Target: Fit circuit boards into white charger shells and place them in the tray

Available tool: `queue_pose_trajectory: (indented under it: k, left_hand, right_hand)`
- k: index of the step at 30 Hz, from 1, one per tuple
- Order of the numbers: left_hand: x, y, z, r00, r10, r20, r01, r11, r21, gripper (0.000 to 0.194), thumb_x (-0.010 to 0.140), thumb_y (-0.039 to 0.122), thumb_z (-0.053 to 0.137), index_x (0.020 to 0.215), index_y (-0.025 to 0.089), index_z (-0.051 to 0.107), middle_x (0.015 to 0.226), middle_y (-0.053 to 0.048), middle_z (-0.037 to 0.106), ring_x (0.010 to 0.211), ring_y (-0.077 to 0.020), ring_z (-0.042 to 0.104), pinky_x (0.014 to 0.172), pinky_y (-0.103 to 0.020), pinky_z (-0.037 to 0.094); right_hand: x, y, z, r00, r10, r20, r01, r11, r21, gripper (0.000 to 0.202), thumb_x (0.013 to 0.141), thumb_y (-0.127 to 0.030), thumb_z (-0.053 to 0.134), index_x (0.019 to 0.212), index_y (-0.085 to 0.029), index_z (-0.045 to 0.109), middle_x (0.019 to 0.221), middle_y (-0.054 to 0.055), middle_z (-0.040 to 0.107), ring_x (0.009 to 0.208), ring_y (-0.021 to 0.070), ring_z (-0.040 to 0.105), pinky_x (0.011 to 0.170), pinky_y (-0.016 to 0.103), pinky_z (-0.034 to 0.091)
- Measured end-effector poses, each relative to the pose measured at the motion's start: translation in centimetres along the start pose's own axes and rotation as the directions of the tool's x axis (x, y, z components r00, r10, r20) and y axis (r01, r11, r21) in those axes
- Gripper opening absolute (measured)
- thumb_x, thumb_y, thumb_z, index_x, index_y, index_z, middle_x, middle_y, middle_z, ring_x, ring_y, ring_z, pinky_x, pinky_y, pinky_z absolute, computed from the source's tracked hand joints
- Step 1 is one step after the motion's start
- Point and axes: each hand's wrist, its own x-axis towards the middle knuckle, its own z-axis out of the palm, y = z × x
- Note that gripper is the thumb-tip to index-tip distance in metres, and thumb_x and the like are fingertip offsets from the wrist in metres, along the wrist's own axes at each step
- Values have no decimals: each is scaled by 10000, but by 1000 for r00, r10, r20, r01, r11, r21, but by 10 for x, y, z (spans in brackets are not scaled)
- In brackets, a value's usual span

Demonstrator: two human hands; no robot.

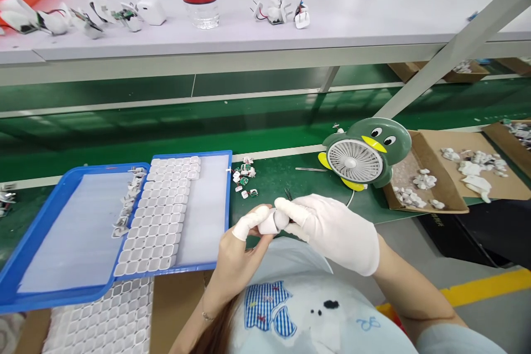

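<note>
In front of my chest, both hands meet on a small white plastic charger housing point(269, 225). My left hand point(240, 257), with a white cover on its thumb, is closed round the housing's left side. My right hand point(336, 232), in a white glove, pinches at a rounded white end piece point(281, 219) on the housing's right side. Whether the two pieces are joined I cannot tell. Just beyond my hands lies a pile of small circuit boards with white plug parts point(244, 171). Dark tweezer-like tips point(287, 193) stick out behind my right hand.
To the left, a blue tray point(229, 193) bears rows of white housings point(160, 210), overlapping another blue tray point(83, 168). A green penguin-shaped fan point(390, 149) stands at right, beside a cardboard box point(446, 207) of white parts. A water bottle point(203, 14) stands on the shelf point(352, 16) among loose chargers.
</note>
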Motion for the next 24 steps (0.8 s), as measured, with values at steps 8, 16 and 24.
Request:
queue_pose_trajectory:
  k: [8, 16, 24]
  left_hand:
    - [3, 0, 4, 997, 54, -48, -54, 999, 8, 410, 784, 108, 702, 1161, 187, 560, 981, -60, 741, 631, -102, 672, 635, -218, 590]
    - [5, -4, 5, 997, 77, 13, -76, 997, -23, 436, 810, 122, 669, 1227, 199, 570, 1065, -72, 723, 789, -153, 692, 696, -252, 568]
    - [8, -17, 10, 970, 180, -162, -203, 969, -143, 439, 734, 97, 722, 1146, 225, 636, 1012, -81, 724, 770, -189, 654, 662, -310, 524]
  right_hand:
    - [2, -6, -10, 1000, -10, -15, 8, 993, -114, 475, 919, -148, 470, 1366, -69, 328, 877, 70, 665, 712, 198, 593, 634, 318, 477]
    - [13, -5, -14, 996, -63, -55, 51, 978, -201, 433, 911, -198, 509, 1308, -49, 423, 789, 65, 666, 616, 196, 605, 532, 316, 471]
    - [10, 11, -47, 886, -30, -463, 122, 978, 170, 485, 860, -379, 601, 1306, -220, 491, 1464, 138, 428, 1342, 343, 421, 1039, 552, 420]
